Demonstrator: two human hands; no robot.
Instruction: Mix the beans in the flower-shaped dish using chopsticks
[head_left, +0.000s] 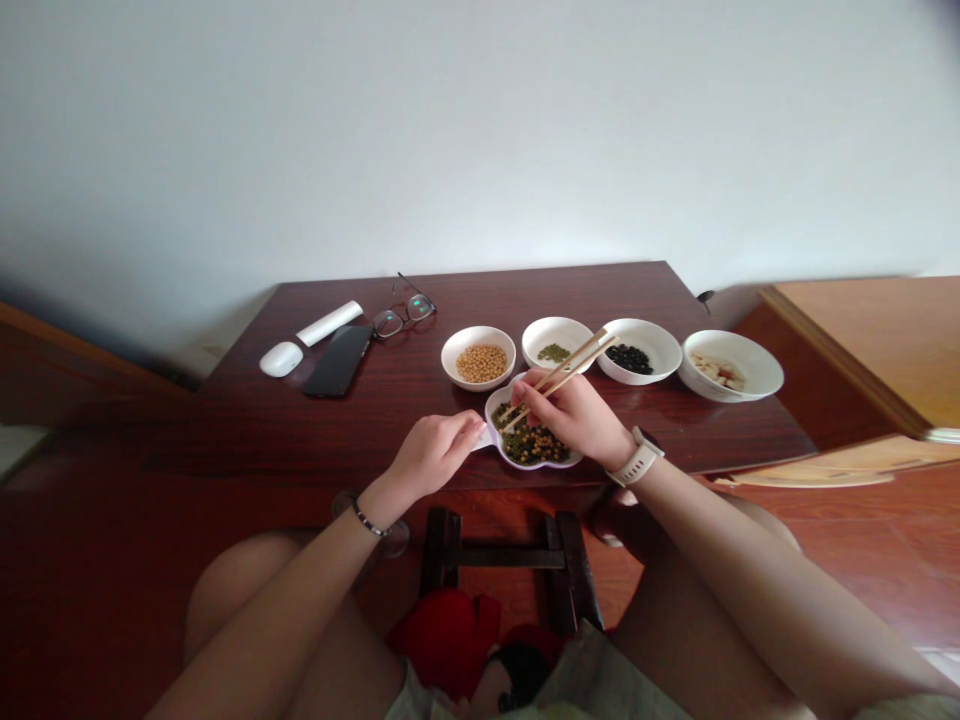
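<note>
My right hand [576, 412] is closed on a pair of wooden chopsticks [570, 368] whose tips dip into a flower-shaped white dish [496, 400] of mixed green, yellow and dark beans. My left hand [439, 450], fingers curled, rests against the dish's left rim and steadies it. Behind the dish stands a row of white bowls: yellow soybeans [478, 356], a few green beans [553, 343], black beans [640, 351] and pale pieces [731, 365].
On the dark wooden table [360, 420], at the back left, lie a white mouse [281, 359], a white tube [328, 322], a black phone [338, 360] and glasses [405, 311]. A small stool [510, 560] stands under the table between my knees. Lighter furniture [862, 345] adjoins on the right.
</note>
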